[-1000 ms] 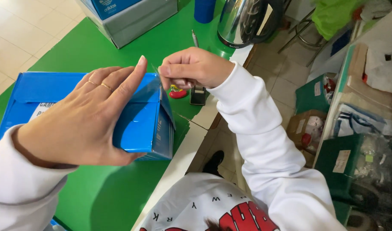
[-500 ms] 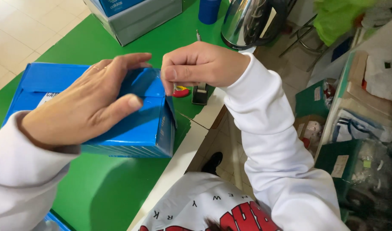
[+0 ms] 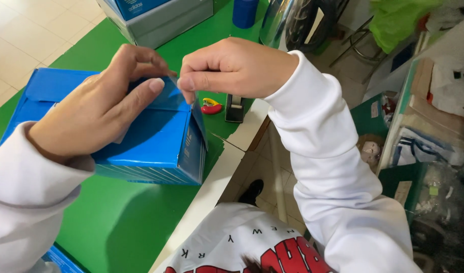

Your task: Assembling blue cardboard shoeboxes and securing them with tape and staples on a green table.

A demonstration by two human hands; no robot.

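Head view looks down on my two hands working at a blue rectangular cardboard box [image 3: 141, 136] that lies flat on the green tabletop [image 3: 120, 222], near the table's white front edge [image 3: 212, 187]. My left hand [image 3: 98, 108] is spread over the box top, palm down, with the thumb pressed along the lid and the fingers curled over its far edge; it holds the box rather than gripping anything else. My right hand [image 3: 232, 68] is drawn into a narrow pinch, thumb and forefinger closed together just above the box's right-hand corner, where a small end flap [image 3: 199, 121] stands up; I cannot tell whether something thin sits between those fingertips. The box's right end reaches close to the table edge, so room on that side is slim. Just beyond the corner lie a small red and yellow object [image 3: 211, 106] and a dark tape dispenser [image 3: 234, 107], both near the right hand but apart from it. Farther back stand a grey and blue cardboard box [image 3: 161, 20], a blue cylindrical container [image 3: 244, 11] and a shiny metal kettle [image 3: 287, 23]. Open green surface lies in front of the box, toward me.
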